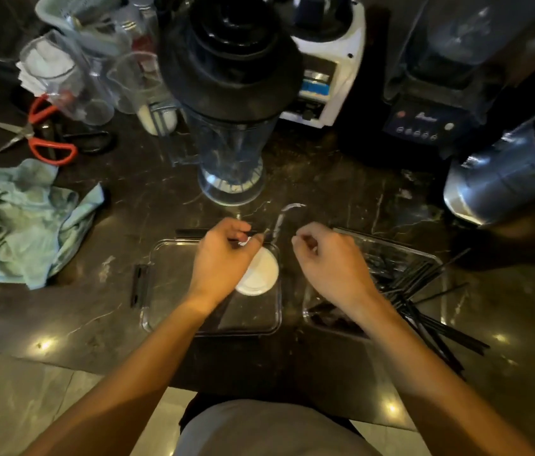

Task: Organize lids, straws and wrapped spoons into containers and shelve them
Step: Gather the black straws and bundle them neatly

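We find a drinks-preparation area, most likely a café or juice bar. Evidence: a dark marble-patterned table (pixel 134 199) carrying a tall blender jug (pixel 231 133), a white blender base (pixel 325 77) and a second dark machine with push-buttons (pixel 424 120) (brand lettering unreadable). Clear measuring cups (pixel 72 77), red-handled scissors (pixel 41 133), a wiping cloth (pixel 22 222) and loose black straws (pixel 424 291) support this.

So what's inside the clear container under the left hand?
A white round lid lies in the clear container, near its far right corner. The left hand and forearm cover part of the lid and the container's middle, so anything beneath them is hidden.
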Demonstrator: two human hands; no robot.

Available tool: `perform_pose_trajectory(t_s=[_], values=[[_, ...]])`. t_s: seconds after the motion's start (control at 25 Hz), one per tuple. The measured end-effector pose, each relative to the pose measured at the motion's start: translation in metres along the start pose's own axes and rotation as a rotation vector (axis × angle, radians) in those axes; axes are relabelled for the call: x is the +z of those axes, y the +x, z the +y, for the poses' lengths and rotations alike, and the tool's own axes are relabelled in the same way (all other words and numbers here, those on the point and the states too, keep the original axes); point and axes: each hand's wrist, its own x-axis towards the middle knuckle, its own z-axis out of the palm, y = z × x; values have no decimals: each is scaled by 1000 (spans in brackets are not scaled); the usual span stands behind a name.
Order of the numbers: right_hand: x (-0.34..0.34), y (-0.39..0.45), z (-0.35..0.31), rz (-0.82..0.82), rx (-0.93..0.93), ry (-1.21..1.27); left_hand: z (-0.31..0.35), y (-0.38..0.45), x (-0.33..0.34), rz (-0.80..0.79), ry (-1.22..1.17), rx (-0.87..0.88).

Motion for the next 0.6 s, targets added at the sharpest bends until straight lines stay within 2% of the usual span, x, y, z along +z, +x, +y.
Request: perform_pose_trajectory(t_s=[0.12, 0.24, 0.4, 0.48, 0.6], values=[[-29, -14, 56, 85, 98, 107, 37, -2, 43, -191, -8, 132], [-45, -36, 112, 55, 252, 201, 60, -15, 93, -425, 97, 216], [-50, -61, 149, 70, 298, 220, 57, -30, 144, -545, 278, 256], [-53, -74, 159, 166, 319, 164, 51, -34, 160, -581, 381, 230], [-62, -99, 183, 435, 268, -89, 46, -42, 181, -596, 552, 301]])
